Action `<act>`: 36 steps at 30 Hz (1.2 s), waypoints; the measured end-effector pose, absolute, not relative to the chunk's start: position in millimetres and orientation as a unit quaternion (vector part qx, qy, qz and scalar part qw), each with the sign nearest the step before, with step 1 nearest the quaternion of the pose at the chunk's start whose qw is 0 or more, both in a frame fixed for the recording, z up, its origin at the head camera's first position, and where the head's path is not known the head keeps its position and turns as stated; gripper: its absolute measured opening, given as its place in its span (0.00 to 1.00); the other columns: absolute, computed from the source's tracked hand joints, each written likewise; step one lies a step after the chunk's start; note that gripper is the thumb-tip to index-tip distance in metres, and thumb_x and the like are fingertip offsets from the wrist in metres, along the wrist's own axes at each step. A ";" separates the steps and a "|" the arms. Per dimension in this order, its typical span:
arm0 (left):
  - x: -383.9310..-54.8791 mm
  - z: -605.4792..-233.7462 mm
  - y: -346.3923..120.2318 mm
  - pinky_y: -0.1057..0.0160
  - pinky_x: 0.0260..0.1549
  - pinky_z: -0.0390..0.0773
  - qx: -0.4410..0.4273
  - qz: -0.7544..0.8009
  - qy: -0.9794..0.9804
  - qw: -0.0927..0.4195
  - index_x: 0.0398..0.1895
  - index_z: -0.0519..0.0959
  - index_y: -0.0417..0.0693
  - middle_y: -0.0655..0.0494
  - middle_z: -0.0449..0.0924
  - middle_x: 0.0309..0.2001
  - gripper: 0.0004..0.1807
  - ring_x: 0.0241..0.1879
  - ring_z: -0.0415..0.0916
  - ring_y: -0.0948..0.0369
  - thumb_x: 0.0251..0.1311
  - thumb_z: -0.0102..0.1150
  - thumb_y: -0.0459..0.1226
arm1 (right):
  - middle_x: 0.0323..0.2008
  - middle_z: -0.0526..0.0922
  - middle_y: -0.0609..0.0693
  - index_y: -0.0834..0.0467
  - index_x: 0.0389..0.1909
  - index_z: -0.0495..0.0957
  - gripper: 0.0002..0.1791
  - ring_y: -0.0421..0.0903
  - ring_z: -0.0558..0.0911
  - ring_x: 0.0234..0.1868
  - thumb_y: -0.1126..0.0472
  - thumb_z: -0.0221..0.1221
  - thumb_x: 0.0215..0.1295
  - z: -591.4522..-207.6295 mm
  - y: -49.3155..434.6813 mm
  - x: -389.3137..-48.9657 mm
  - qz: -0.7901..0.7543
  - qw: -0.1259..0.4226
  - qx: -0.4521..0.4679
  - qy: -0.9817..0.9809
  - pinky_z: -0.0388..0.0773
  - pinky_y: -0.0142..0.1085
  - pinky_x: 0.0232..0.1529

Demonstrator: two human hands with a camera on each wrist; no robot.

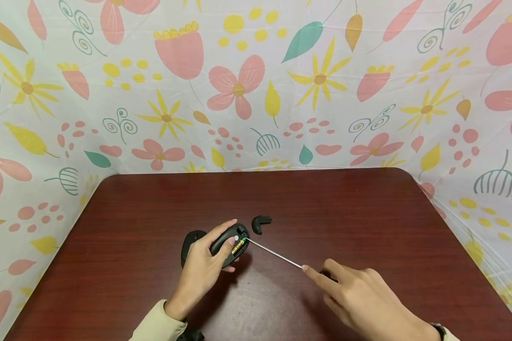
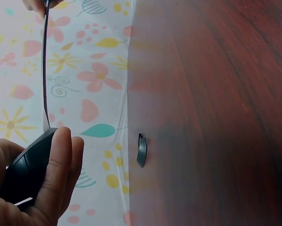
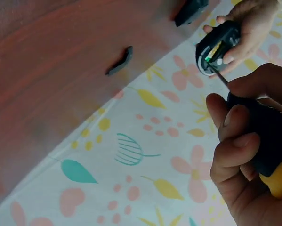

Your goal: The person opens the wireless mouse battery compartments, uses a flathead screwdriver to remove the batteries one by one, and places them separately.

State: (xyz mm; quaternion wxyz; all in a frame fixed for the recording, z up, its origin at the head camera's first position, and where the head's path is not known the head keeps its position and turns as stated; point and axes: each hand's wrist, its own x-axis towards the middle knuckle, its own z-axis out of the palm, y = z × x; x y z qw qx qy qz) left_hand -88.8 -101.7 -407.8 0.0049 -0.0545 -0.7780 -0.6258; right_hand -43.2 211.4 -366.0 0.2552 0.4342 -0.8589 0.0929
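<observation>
My left hand grips a black computer mouse, its underside turned up and its battery bay uncovered. A green-and-gold battery lies in the bay. With curled fingers my right hand holds a screwdriver, whose black-and-yellow handle shows in the right wrist view. The thin shaft's tip meets the mouse at the green end of the battery; exact contact is too small to tell. In the left wrist view the mouse hides the tip.
A small curved black cover piece lies on the dark red-brown table, just beyond the mouse. Another black object, partly hidden by the left hand, sits to its left. Flower-patterned cloth hangs behind the table and along both sides.
</observation>
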 end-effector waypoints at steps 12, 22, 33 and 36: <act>-85.5 -404.2 -96.0 0.65 0.21 0.88 -0.075 -0.584 -0.808 0.036 0.66 0.81 0.62 0.40 0.86 0.53 0.21 0.32 0.87 0.55 0.74 0.62 0.35 | 0.27 0.68 0.43 0.55 0.48 0.89 0.34 0.34 0.56 0.20 0.57 0.28 0.83 -360.8 196.6 -35.7 0.063 0.298 0.427 -0.852 0.46 0.22 0.13; -85.3 -400.9 -97.6 0.59 0.20 0.89 -0.063 -0.590 -0.805 0.026 0.64 0.82 0.70 0.47 0.88 0.53 0.23 0.30 0.88 0.52 0.73 0.62 0.33 | 0.32 0.71 0.38 0.54 0.58 0.86 0.35 0.24 0.57 0.22 0.69 0.75 0.41 -352.4 216.9 -45.7 0.139 0.172 0.450 -0.865 0.55 0.15 0.21; -86.0 -399.1 -104.7 0.55 0.20 0.89 -0.073 -0.614 -0.786 0.002 0.64 0.83 0.66 0.43 0.88 0.46 0.21 0.28 0.89 0.49 0.73 0.62 0.34 | 0.26 0.68 0.39 0.61 0.57 0.86 0.32 0.23 0.63 0.29 0.82 0.68 0.47 -365.3 242.6 -78.2 0.353 0.060 0.483 -0.799 0.63 0.10 0.26; -87.3 -398.3 -106.3 0.56 0.20 0.89 -0.087 -0.622 -0.778 -0.005 0.64 0.82 0.61 0.40 0.88 0.44 0.19 0.28 0.89 0.50 0.74 0.62 0.35 | 0.26 0.70 0.39 0.60 0.58 0.85 0.34 0.24 0.64 0.29 0.83 0.69 0.47 -368.7 246.9 -83.4 0.370 0.054 0.485 -0.790 0.64 0.11 0.26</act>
